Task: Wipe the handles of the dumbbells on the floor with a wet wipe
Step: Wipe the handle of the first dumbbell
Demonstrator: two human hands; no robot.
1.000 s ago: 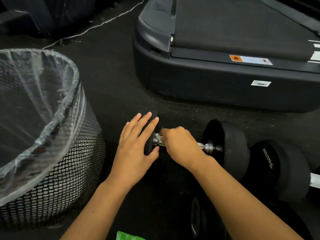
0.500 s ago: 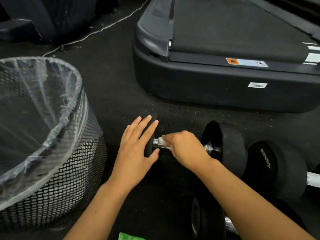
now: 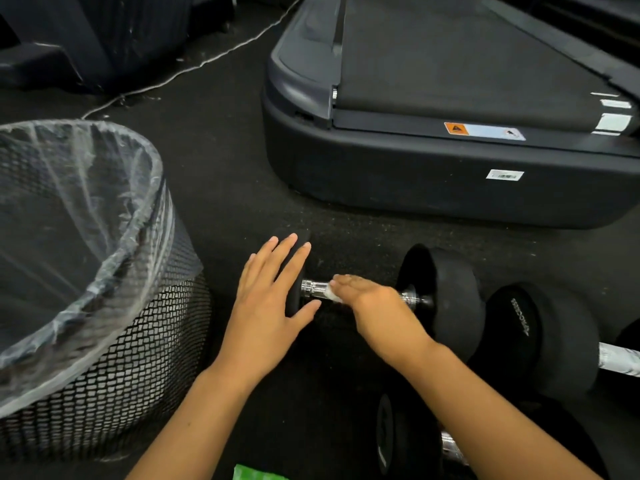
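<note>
Our right hand (image 3: 374, 303) clamps the wipe (image 3: 331, 294) on the handle (image 3: 313, 289), which runs left-right across the floor; fingers seem curled round it. Our left hand (image 3: 266, 299), fingers straight, steadies the dumbbell's (image 3: 443, 299) left end.

Open floor (image 3: 221, 188) between mesh bin (image 3: 114, 358) and treadmill base (image 3: 433, 188): clear passage from the far side. Bin crowds the left hand (image 3: 266, 306) on its left. Right hand (image 3: 377, 306) works the chrome handle (image 3: 313, 289) between two black heads (tight slot). More dumbbells (image 3: 540, 341) block the right; another dumbbell (image 3: 408, 441) lies near.
</note>
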